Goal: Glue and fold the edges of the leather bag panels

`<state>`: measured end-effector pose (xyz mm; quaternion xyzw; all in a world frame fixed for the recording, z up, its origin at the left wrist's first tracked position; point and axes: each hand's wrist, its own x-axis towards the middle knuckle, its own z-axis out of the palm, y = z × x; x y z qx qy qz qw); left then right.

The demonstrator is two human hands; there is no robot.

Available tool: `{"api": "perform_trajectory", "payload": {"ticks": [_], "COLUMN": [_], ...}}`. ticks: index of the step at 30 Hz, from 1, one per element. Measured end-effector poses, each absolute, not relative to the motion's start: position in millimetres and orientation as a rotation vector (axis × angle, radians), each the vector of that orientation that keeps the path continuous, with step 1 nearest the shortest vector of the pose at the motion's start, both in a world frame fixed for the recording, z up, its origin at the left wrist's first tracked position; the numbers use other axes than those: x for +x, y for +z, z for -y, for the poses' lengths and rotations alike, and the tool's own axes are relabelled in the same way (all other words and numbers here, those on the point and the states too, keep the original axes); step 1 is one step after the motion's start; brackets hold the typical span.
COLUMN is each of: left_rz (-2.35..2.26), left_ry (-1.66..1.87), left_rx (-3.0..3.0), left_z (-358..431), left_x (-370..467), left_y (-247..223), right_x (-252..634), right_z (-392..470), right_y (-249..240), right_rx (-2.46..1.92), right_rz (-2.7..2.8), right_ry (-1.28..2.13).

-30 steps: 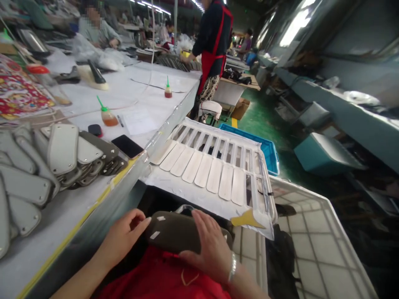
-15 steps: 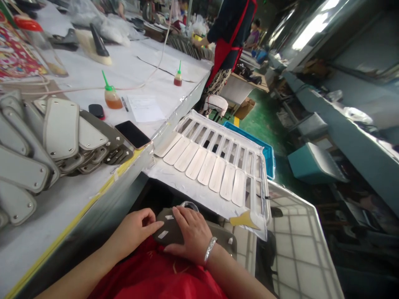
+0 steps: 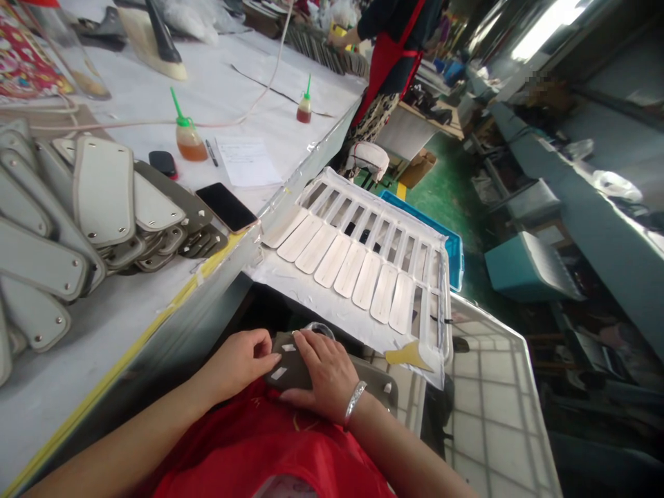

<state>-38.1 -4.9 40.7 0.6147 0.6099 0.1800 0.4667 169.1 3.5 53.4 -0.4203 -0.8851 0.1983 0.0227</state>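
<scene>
A grey-brown flat panel [image 3: 297, 370] with rounded ends and small white patches lies low in front of me, just above my red apron. My left hand [image 3: 243, 363] is closed at its left end, thumb and curled forefinger at the edge. My right hand [image 3: 328, 370] rests across its middle, fingers over the far edge and thumb along the near side. Part of the panel is hidden under this hand. Beyond it, a white slatted rack [image 3: 357, 225] carries a row of white rounded strips [image 3: 346, 271]. A yellow piece [image 3: 407, 355] lies at its near corner.
On the left table are piled grey panels with metal studs [image 3: 104, 190], a phone [image 3: 227, 207], an orange-liquid bottle [image 3: 190, 142], a pen [image 3: 211, 153] and paper [image 3: 247, 162]. A blue crate [image 3: 455, 259] is behind the rack. A person in a red apron [image 3: 386, 62] stands farther off.
The view has shifted slightly, so the table and rack sit a little higher and the hands a little farther right. Both hands keep nearly the same hold on the panel.
</scene>
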Motion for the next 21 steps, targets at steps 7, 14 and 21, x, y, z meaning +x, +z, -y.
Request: {"api": "perform_trajectory", "payload": {"ticks": [7,14,21], "left_rz": [-1.488,-1.249,-1.028], "left_ry": [0.556,0.596,0.441], "left_rx": [1.409,1.357,0.998], "left_z": [8,3,-6], "left_x": [-36,-39,-53], "left_y": [37,28,22], "right_x": [172,174,165], "right_z": [-5,-4,-4], "right_y": [51,50,44], "right_rx": [-1.263,-1.302,-1.353], "right_rz": [2.712,2.695,2.763], "right_ry": [0.591,0.637,0.641]}}
